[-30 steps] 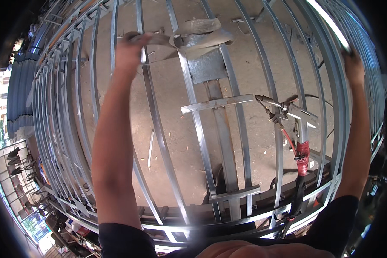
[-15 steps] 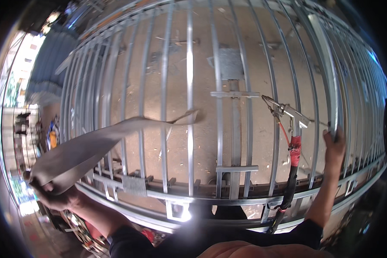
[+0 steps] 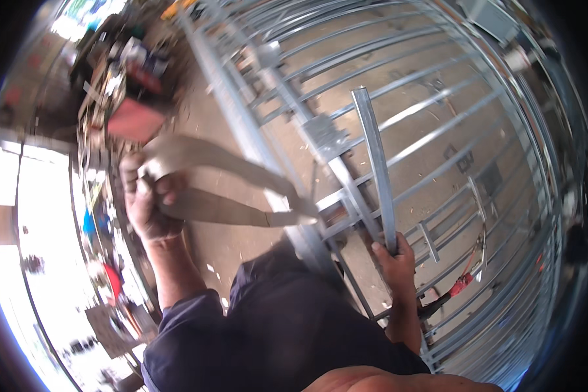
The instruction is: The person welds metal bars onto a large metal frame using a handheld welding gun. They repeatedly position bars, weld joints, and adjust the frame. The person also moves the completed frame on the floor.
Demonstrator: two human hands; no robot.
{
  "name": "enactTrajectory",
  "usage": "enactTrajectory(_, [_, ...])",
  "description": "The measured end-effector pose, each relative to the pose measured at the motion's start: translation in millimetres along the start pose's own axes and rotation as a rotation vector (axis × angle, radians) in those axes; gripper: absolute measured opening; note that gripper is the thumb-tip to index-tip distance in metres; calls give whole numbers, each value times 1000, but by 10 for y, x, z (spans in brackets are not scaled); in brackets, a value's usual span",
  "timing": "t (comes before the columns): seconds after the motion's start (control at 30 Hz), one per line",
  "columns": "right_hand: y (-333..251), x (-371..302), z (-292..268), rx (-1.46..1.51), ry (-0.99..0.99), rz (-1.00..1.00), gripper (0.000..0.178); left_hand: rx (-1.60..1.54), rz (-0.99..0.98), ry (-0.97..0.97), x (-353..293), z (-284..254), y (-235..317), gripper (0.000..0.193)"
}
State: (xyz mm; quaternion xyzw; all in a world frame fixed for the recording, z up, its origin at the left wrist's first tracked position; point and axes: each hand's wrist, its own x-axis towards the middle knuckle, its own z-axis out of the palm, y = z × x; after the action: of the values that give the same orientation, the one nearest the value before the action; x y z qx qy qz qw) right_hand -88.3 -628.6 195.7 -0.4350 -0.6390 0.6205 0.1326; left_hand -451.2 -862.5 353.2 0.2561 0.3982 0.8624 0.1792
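Note:
My left hand [image 3: 151, 202], at the left, is closed round a blurred grey-beige band [image 3: 232, 212]. The band's two strips run right from my fist and come together in a narrow end over the frame's edge; what it is made of I cannot tell. In front of me to the right, my right hand [image 3: 397, 258] grips the near end of a square metal tube [image 3: 376, 157]. This tube slants up and away over the barred metal frame [image 3: 336, 171]. Right of that hand lies a torch-like tool with a red-wrapped handle [image 3: 462, 285] and a dark cable.
Parallel metal bars [image 3: 431, 98] of the frame stretch across the right side above a brown floor [image 3: 202, 157]. A flat grey plate [image 3: 325, 136] sits on its near rail. Shelving with a red panel [image 3: 136, 119] and clutter stands at the left, by a bright opening [image 3: 36, 215].
My view has swung to the left, so the frame now lies at the right. The left hand still holds the band, which has folded closer. The right hand still grips a tube.

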Motion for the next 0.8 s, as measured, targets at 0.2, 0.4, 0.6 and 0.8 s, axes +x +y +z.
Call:
enactTrajectory(0.2, [0,-280,1479,-221,-283,-72,29,175,-488,362,-968,-1080,-115,29])
enactTrajectory(0.4, [27,-510,3025,-541,-508,-199,35,-39,-650,297,-1601,-2154,-2,45])
enactTrajectory(0.6, [-274,-595,4557,-713,-853,-238,50,27,-416,751,-1881,-3193,633,25])
enactTrajectory(0.8, [-171,-348,5366,-941,-965,-467,49,318,-49,804,-1883,-3854,1158,23])
